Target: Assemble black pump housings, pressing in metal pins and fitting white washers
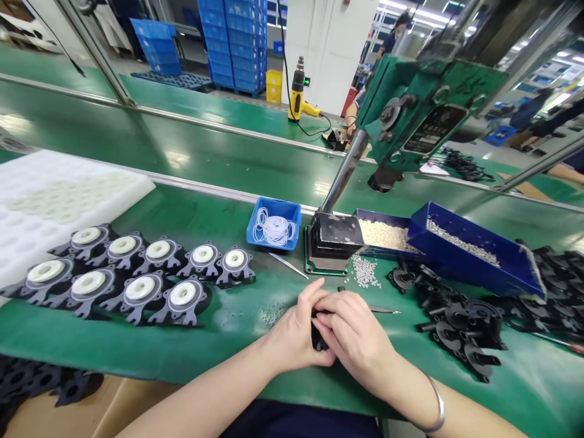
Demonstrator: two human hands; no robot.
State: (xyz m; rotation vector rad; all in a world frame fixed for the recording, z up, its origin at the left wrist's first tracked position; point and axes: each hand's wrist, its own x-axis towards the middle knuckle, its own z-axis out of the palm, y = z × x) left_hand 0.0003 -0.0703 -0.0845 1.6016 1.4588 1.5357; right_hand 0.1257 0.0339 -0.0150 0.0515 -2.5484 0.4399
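My left hand is curled around a small black plastic part, mostly hidden between my palms. Over its top and right side, the fingers of my right hand are bent and pressed against it; whether they also pinch something small cannot be seen. Dark tweezers lie just beyond my right hand. Silver tweezers rest farther back, near a blue bin of white rubber rings. Small metal rings are scattered beside the press base.
A green press on a black base stands ahead. Two blue bins of small parts sit right, behind piled black plastic parts. Black housings with white discs line the left, beside white foam.
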